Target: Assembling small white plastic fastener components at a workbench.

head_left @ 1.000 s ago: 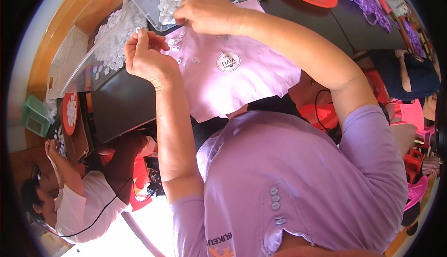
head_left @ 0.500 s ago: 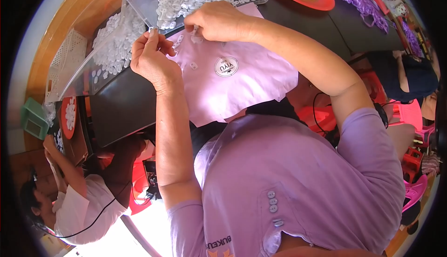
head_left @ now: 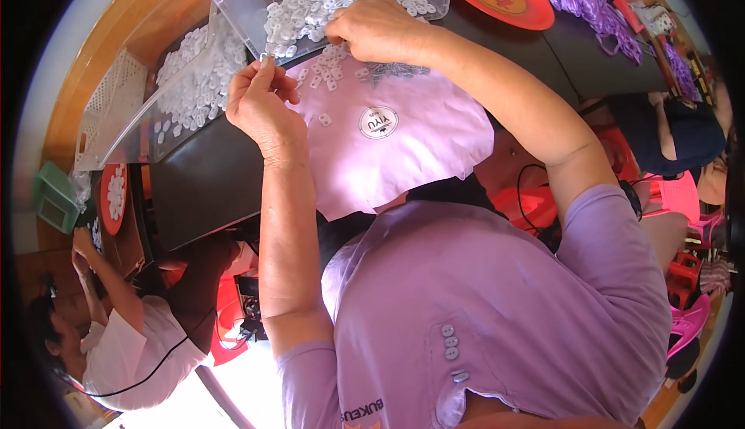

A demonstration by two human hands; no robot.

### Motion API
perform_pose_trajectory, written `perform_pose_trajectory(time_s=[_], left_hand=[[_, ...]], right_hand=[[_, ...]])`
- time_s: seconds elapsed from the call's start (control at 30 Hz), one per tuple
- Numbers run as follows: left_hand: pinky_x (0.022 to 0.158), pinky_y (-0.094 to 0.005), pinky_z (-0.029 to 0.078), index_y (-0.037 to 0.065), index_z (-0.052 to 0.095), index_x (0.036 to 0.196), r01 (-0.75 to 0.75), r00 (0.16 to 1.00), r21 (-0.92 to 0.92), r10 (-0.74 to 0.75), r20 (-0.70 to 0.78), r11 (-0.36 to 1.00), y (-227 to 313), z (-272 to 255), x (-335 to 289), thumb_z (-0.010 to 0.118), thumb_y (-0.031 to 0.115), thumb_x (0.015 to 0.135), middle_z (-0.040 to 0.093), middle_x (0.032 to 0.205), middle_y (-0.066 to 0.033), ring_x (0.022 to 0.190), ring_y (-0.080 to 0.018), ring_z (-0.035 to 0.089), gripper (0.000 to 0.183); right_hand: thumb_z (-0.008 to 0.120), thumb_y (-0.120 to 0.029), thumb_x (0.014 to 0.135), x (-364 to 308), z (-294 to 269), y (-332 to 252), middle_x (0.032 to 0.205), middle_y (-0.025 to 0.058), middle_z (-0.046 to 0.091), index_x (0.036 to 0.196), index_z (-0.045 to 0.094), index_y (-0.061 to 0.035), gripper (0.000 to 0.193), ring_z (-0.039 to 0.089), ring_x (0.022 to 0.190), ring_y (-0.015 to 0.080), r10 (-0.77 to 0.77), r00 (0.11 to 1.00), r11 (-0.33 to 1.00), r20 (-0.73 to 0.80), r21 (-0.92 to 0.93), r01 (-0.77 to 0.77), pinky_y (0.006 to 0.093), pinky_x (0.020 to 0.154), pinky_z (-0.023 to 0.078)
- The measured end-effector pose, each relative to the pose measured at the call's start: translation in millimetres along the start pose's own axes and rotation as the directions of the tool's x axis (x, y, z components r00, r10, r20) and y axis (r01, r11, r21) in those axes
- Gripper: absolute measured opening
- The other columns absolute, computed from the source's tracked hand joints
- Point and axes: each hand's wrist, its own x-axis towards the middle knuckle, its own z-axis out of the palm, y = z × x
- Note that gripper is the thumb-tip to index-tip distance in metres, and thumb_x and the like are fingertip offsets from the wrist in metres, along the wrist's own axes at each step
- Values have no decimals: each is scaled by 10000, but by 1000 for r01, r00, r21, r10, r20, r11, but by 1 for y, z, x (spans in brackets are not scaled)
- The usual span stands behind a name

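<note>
Dark tabletop (head_left: 209,177) meets pink cloth (head_left: 365,161) with round printed label (head_left: 379,123); left fingers (head_left: 265,73) pinch white piece (head_left: 265,57), hold of right fingers (head_left: 339,28) unclear.

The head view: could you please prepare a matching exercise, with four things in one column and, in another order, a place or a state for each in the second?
Column 1
1. left hand
2. pink cloth
3. purple ribbons
4. green container

Column 2
A. at the picture's far left
B. pinching a small white piece
C. beside a large red plate, upper right
D. spread out, with loose white pieces lying on it

Pairs: 1-B; 2-D; 3-C; 4-A
</note>
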Motion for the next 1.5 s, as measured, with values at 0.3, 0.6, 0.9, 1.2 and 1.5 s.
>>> perform_pose_trajectory(time_s=[0.3, 0.6, 0.9, 1.2, 1.5], left_hand=[[408, -260, 374, -22, 587, 838, 79, 991, 6, -79, 103, 997, -2, 3, 0, 624, 34, 853, 592, 661, -82, 495, -143, 536, 69], [578, -316, 475, -26, 570, 876, 100, 982, -125, -78, 171, 987, 0, 5, -2, 565, 37, 889, 618, 785, -118, 665, -209, 610, 64], [923, -427, 466, -92, 568, 1050, 416, 901, -462, -287, 324, 784, -12, -8, 10, 395, 163, 943, 631, 1065, -210, 1008, -348, 596, 326], [965, -473, 438, -62, 530, 1027, 482, 868, -535, -296, 398, 694, -11, -8, 10, 419, 169, 928, 612, 1025, -198, 1066, -383, 579, 275], [898, -419, 465, -64, 559, 963, 370, 904, -331, -254, 344, 868, -10, -5, 7, 458, 128, 915, 623, 960, -173, 991, -314, 606, 222]], right_hand=[[578, -5, 721, -3, 13, 5, 912, 142, 655, 870, 634, -14, 159, 640, 885, 342, 18, 998, 997, 59, -77, -14, 475, 768, 480], [633, -23, 733, -10, 5, -11, 928, 108, 631, 928, 622, -37, 195, 625, 922, 315, -71, 996, 992, 51, -101, 76, 432, 803, 466], [620, -19, 759, -3, 17, -57, 857, 105, 638, 886, 613, -25, 128, 629, 764, 309, -208, 924, 747, -321, 558, 362, 400, 677, 492], [664, -136, 797, -21, 19, -74, 782, 119, 660, 838, 600, -53, 112, 648, 739, 311, 129, 977, 865, -171, 501, -27, 418, 651, 486], [664, -102, 853, -17, 18, -54, 765, 35, 635, 894, 640, -11, 102, 590, 677, 115, 157, 986, 325, 55, 940, -104, 272, 616, 483]])
